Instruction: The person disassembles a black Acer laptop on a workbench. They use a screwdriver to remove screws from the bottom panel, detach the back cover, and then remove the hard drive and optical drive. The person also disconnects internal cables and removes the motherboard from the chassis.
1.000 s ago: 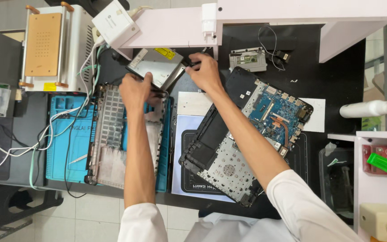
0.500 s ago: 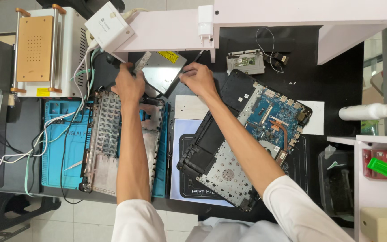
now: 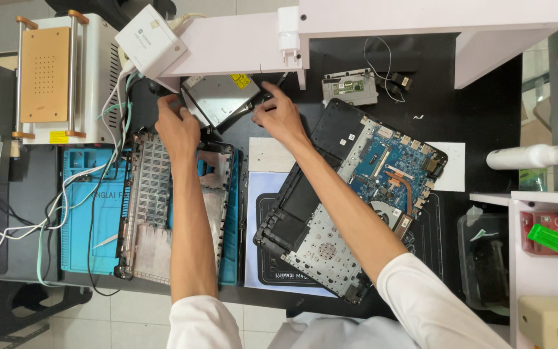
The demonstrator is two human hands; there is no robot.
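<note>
Black workbench [image 3: 485,97]; both hands [image 3: 177,123] [image 3: 278,116] grasping yellow-labelled silver drive [image 3: 217,97].

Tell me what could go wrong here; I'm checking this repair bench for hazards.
The silver optical drive, held between the left hand and right hand, sits half under the white shelf and might knock it. The right forearm hangs over the exposed blue motherboard and could brush it.

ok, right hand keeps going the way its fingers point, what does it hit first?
Probably the flat silver drive: the right hand points up-left, fingertips already at its near edge. Beyond it sits the white shelf. Depth is unclear, so actual contact can't be confirmed.
</note>
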